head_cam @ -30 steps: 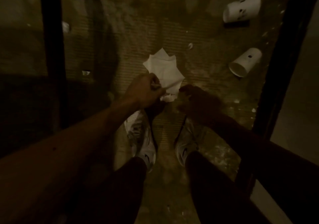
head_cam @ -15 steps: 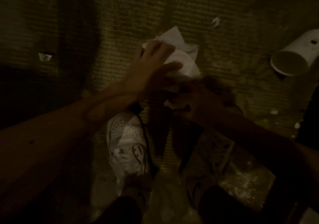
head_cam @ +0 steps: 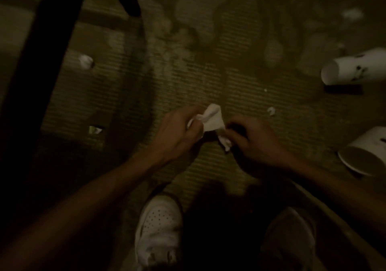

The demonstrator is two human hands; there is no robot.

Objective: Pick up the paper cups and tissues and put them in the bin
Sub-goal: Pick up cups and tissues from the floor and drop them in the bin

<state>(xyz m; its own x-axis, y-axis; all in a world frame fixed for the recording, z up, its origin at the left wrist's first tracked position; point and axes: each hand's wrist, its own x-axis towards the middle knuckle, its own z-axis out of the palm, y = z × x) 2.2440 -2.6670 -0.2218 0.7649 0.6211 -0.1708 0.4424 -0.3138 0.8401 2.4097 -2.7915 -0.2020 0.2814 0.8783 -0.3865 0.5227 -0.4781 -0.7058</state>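
Tissue (head_cam: 212, 120) between left grip (head_cam: 177, 133), right grip (head_cam: 258, 143)

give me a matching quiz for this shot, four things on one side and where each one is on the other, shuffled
Things
1. tissue
2. upper paper cup
3. white shoe
4. crumpled scrap

Places
A. alone on the ribbed mat at the left, near the dark post
B. pinched between the left hand and the right hand
C. lying on its side at the right edge
D. at the bottom of the view, below the hands

Pairs: 1-B, 2-C, 3-D, 4-A
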